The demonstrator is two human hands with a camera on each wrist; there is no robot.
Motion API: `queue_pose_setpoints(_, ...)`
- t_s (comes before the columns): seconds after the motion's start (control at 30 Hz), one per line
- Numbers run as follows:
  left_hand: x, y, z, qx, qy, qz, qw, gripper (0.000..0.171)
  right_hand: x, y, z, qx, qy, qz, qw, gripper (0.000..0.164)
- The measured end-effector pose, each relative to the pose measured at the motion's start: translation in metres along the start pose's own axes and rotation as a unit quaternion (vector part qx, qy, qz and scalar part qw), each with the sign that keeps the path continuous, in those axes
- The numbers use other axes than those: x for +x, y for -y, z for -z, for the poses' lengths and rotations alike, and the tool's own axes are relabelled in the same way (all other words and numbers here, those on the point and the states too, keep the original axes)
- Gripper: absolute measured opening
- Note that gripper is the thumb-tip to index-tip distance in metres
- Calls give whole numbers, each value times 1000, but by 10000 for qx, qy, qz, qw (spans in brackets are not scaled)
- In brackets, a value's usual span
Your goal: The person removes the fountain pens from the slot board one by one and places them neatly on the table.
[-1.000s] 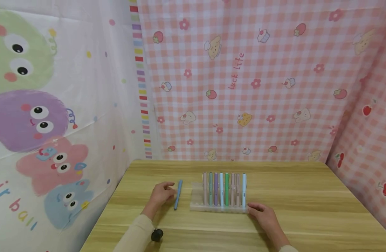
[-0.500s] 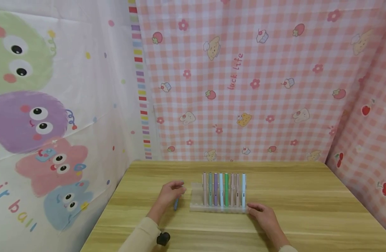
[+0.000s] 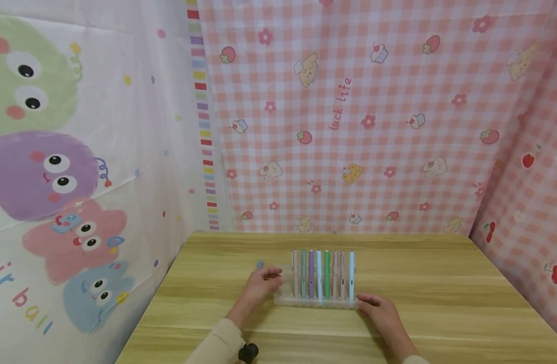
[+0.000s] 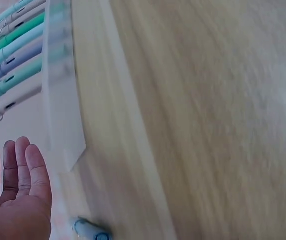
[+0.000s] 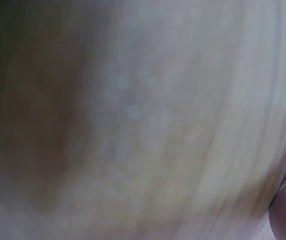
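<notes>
A clear pen rack [image 3: 285, 302] stands on the table with several capped pens [image 3: 326, 275] upright in a row; its left end holds no pen. My left hand [image 3: 260, 284] is beside that left end, fingers extended, holding nothing. In the left wrist view its straight fingers [image 4: 23, 170] reach toward the rack's end wall [image 4: 65, 125]. A blue pen [image 3: 260, 264] lies left of the rack, mostly hidden behind my left hand; one end of the blue pen [image 4: 90, 230] shows in the left wrist view. My right hand [image 3: 382, 311] touches the rack's right end with extended fingertips.
The wooden table [image 3: 442, 283] reaches back to a pink checked curtain [image 3: 351, 151]. A white cartoon curtain [image 3: 160, 151] hangs on the left. A black round object [image 3: 248, 352] sits at my left cuff. The right wrist view is mostly blurred table surface [image 5: 183, 150].
My left hand has moved right, past the blue pen, up to the rack's left end, and now covers most of that pen. My right hand, the rack and its pens have stayed put.
</notes>
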State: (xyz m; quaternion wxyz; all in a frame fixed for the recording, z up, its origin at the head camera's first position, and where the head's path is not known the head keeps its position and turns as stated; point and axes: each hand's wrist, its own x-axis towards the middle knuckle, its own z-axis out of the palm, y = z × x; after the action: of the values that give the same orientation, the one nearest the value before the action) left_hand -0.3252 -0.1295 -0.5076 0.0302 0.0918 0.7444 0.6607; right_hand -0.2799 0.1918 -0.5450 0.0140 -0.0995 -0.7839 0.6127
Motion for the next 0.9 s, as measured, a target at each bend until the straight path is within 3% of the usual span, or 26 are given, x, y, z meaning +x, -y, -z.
queue_pose_setpoints(0.13,4,9,-7,-11,-6,-53,10000,35,-1,1,0,36,9,14,10000,25)
queue_pose_setpoints(0.4,9,12,-15,-154,-27,67,9999,34,-2,2,0,50,17,-48,10000,25)
queue_pose_setpoints(0.77,16,15,-23,292,-94,197,9993,32,0,0,1,-46,-18,-84,10000,24)
queue_pose_setpoints(0.9,20,18,-26,250,-52,229,9994,30,0,0,2,-137,-30,-69,9999,24)
